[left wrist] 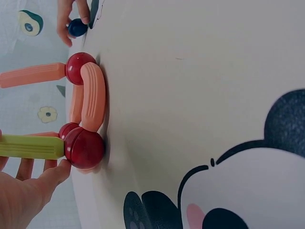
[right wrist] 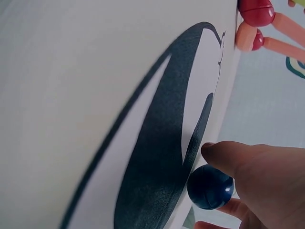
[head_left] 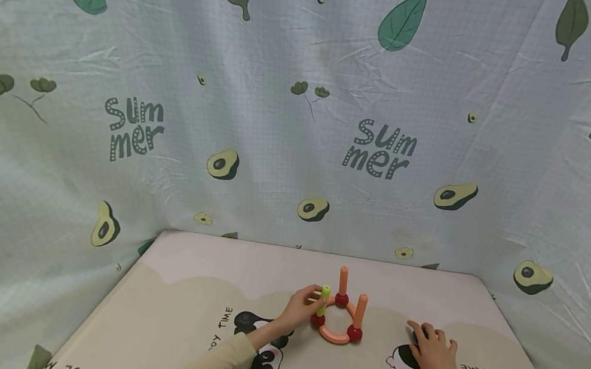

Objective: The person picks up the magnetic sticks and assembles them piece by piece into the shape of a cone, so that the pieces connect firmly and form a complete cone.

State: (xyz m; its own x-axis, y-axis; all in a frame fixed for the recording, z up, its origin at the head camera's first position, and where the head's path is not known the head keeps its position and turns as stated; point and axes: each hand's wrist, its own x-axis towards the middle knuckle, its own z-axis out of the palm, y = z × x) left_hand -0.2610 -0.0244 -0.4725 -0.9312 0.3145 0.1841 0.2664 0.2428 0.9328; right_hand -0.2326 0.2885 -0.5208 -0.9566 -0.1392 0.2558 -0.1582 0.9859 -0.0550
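Left hand [head_left: 300, 310] pinches the green stick [head_left: 323, 300], which stands upright on the red ball [head_left: 317, 320] at 9 o'clock of the toy ring [head_left: 335, 335]. In the left wrist view, fingers curl round the green stick [left wrist: 31, 146] and the thumb touches that ball [left wrist: 85, 147].

The ring lies flat on the surface [head_left: 197, 294], near centre: curved orange pieces joined by red balls, with two orange sticks upright, one at 12 o'clock [head_left: 342, 279], one at 3 o'clock [head_left: 360, 311].

Right hand [head_left: 433, 350] rests on the surface at 3 o'clock of the ring, well apart from it. Its grip: fingertips curled onto a dark blue ball [right wrist: 210, 186], pinned against the surface at the panda print's edge.

Risks, judged:
- Sideways pull on the green stick could tip it off its ball or drag the ring open; the joints look lightly held.
- The blue ball is round and held only by fingertips; if the hold loosens, it could roll off.
- The left forearm, passing close, could knock the upright orange sticks.
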